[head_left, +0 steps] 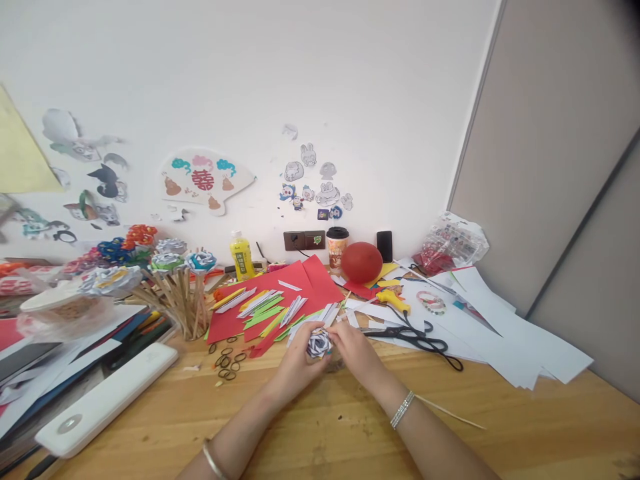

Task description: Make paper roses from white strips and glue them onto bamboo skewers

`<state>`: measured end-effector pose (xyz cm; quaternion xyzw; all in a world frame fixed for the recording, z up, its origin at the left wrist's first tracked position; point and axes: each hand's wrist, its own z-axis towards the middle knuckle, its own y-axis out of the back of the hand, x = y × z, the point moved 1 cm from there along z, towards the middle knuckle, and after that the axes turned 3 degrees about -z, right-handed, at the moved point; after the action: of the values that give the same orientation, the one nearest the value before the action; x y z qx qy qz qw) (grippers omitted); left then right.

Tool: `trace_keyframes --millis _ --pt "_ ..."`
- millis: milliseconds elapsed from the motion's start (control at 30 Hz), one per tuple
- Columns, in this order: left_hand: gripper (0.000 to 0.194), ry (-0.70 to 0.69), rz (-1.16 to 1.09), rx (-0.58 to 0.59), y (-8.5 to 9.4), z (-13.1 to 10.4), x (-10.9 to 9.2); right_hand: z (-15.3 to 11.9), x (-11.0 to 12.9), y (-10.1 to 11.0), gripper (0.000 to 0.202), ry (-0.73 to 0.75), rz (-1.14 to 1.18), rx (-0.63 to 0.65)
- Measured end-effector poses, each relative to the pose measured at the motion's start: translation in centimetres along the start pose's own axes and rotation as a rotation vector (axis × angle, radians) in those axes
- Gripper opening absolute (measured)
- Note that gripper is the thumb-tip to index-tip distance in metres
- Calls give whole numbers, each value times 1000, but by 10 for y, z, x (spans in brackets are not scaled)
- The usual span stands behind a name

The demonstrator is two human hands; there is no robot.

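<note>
The roundish paper rosette (319, 344), its long axis unclear, sits well in from the counter's (300, 427) back edge, the left hand (299, 355) gripping its left side, the equally near right hand (353, 347) seemingly pinching its upper-right rim.

Single view: head camera, worn by the person, facing forward and down.
We look from above the near side of the counter (300, 433), out along both forearms (247, 423), which enter at the bottom edge. The left hand (299, 357) and right hand (356, 352) sit close to us, just below mid-frame. Our framing is wide: counter across the lower part, white wall (380, 100) facing us behind it through the upper half, grey panel (560, 140) slanting along the right side.
</note>
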<state>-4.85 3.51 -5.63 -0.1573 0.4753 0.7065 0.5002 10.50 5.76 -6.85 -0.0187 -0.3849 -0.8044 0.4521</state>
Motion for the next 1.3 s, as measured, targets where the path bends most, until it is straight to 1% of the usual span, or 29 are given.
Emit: trace_keyframes --millis 133,400,500,700,833,1067,1200,1300 --pt "45 -19 11 9 1 0 -2 0 -1 3 18 21 -7 -1" --pt "43 -33 18 -1 -1 0 -6 5 13 -1 14 -81 37 -121" --pt "43 -24 19 -9 -2 -1 -6 5 14 -3 16 -90 57 -145" --pt "46 -1 -1 -4 -2 -2 -7 1 7 -3 20 27 -3 -75" --pt "47 6 -16 -9 -2 -3 -8 -1 2 -2 20 63 -46 -30" --pt "56 -5 3 19 0 -2 -10 3 9 1 21 -15 -20 -20" --pt "45 -1 34 6 1 -1 -9 5 14 7 13 -40 54 25" --pt "43 0 49 9 1 -1 -9 6 15 10 12 -70 92 41"
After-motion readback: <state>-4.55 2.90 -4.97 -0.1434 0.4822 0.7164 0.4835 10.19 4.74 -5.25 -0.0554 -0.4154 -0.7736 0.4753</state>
